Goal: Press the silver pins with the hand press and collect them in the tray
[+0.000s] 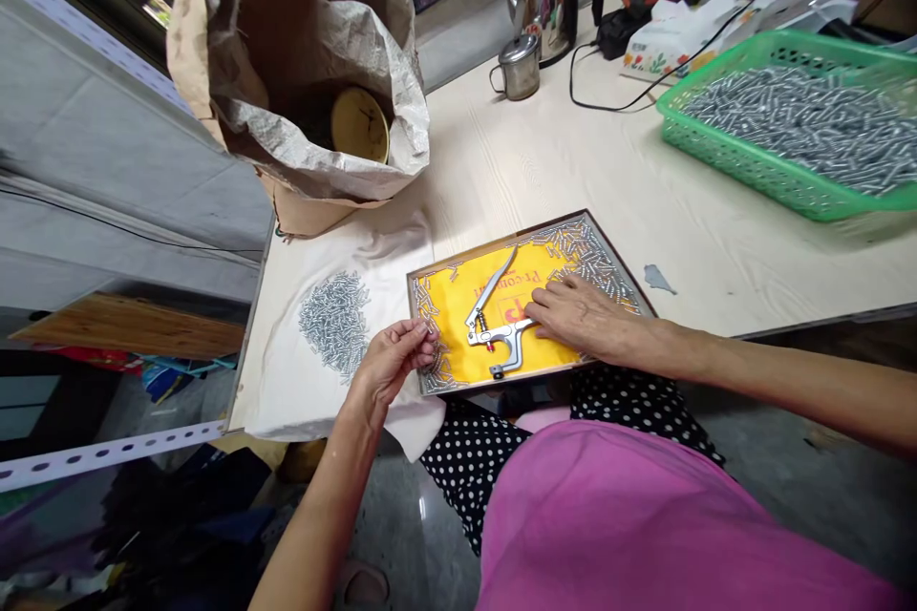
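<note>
A shallow tray with a yellow lining stands at the table's near edge. Silver spring-loaded hand pliers lie on the lining, one long handle raised at an angle. My right hand is closed over the end of their lower handle, the fingers partly hiding it. At the tray's left edge, my left hand has thumb and fingertips pinched together; what sits between them is too small to make out. Small metal pins crowd the tray's right end, with more along its left side.
A heap of metal pieces lies on white cloth to the left. Behind it stands a large paper sack. A green basket of metal pins is at right. A kettle, metal cup and black cord are at the back.
</note>
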Demonstrator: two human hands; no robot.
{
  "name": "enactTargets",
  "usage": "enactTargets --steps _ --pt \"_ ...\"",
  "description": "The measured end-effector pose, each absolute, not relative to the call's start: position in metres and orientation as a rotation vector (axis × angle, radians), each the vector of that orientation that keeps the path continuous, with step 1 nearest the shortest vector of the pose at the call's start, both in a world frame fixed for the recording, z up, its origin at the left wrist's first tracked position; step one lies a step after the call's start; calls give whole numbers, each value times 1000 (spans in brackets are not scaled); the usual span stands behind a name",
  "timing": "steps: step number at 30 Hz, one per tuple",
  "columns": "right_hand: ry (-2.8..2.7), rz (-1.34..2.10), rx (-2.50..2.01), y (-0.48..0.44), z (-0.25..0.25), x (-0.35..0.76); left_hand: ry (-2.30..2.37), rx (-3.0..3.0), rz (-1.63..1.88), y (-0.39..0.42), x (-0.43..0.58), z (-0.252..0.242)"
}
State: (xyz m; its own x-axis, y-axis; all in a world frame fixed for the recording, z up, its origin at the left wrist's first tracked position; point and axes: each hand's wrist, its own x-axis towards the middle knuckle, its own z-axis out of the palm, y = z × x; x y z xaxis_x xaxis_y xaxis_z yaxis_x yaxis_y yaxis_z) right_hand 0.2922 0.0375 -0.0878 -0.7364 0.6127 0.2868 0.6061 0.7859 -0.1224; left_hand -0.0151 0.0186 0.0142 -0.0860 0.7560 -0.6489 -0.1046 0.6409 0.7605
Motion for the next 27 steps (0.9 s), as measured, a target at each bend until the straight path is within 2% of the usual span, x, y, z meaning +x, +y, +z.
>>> enactTargets --steps 13,27 --pt "-2808 122 -1026 28 -48 281 1596 746 734 -18 46 -20" --pt "-2701 173 -1133 20 -56 276 1687 777 521 -10 56 -15"
